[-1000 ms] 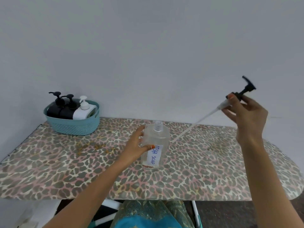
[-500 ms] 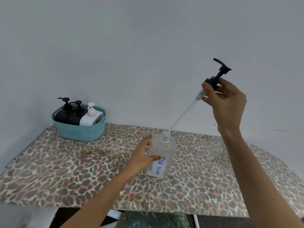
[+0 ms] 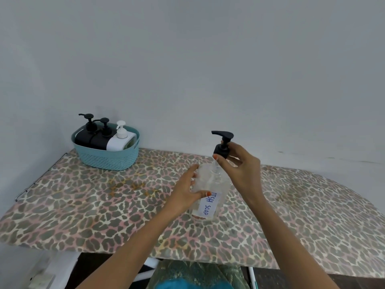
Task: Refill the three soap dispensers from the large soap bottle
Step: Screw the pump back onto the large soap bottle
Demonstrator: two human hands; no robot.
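Putting the pump (image 3: 222, 142) into the big soap bottle (image 3: 210, 190).
On the table (image 3: 83, 205), the left hand (image 3: 185, 192) grips the bottle; the right hand (image 3: 239, 170) pinches the pump, which likely needs twisting tight next.

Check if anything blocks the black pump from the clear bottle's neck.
Nothing visible. The right hand holds the pump just above the neck, tube inside the bottle; the left hand grips its side.
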